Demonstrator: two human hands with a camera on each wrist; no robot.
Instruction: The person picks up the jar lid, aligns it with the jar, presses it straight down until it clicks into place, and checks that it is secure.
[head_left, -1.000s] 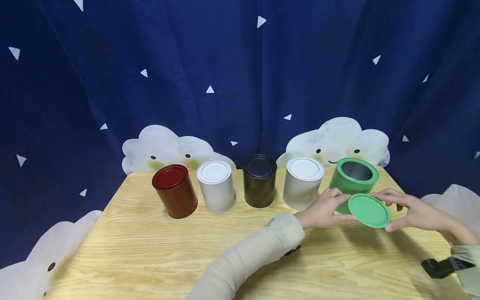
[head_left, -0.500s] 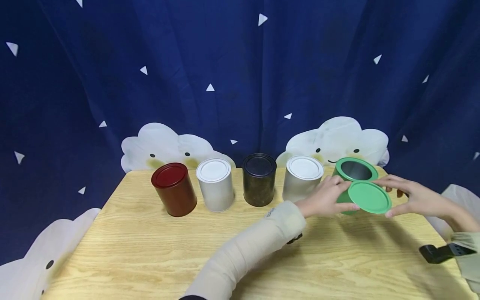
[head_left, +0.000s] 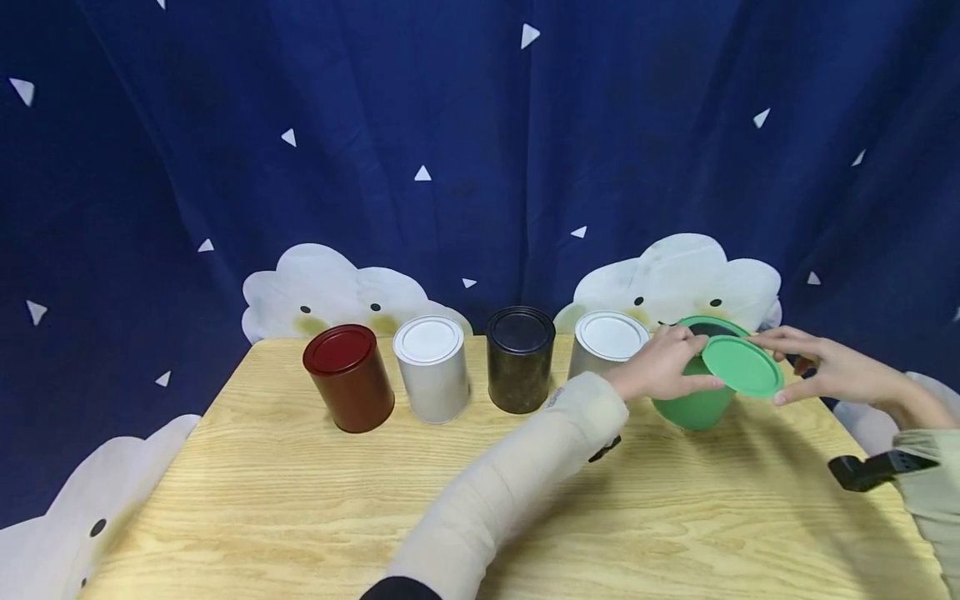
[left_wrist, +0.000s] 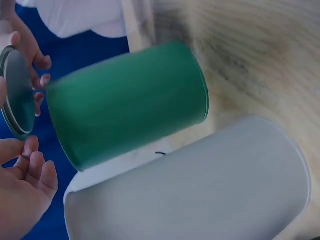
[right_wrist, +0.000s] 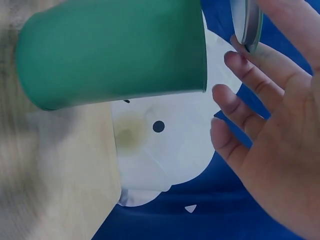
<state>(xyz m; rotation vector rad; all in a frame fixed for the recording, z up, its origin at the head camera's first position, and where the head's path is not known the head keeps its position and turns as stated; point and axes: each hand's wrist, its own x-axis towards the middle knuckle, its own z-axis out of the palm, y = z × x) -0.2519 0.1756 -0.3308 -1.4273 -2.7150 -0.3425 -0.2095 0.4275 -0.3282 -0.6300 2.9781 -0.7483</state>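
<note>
A round green lid (head_left: 742, 366) is pinched at its edges by both hands, tilted toward the head camera. My left hand (head_left: 669, 364) grips its left edge and my right hand (head_left: 828, 368) its right edge, thumbs on the near side. Just beyond and below it stands the green can (head_left: 690, 408), upright, its open mouth partly covered by the lid in the head view. In the left wrist view the lid (left_wrist: 20, 92) is apart from the rim of the green can (left_wrist: 127, 105). The right wrist view shows only the lid's edge (right_wrist: 248, 25), by the fingertips.
Left of the green can, a row of lidded cans runs along the table's back: a white can (head_left: 607, 337) partly behind my left hand, a black can (head_left: 520, 362), another white can (head_left: 431, 371) and a dark red can (head_left: 349, 379). A blue curtain (head_left: 480, 125) hangs behind the wooden table (head_left: 300, 517).
Both hands have lifted the green lid up and away from me, from in front of the green can to over its mouth. The other cans stay in place.
</note>
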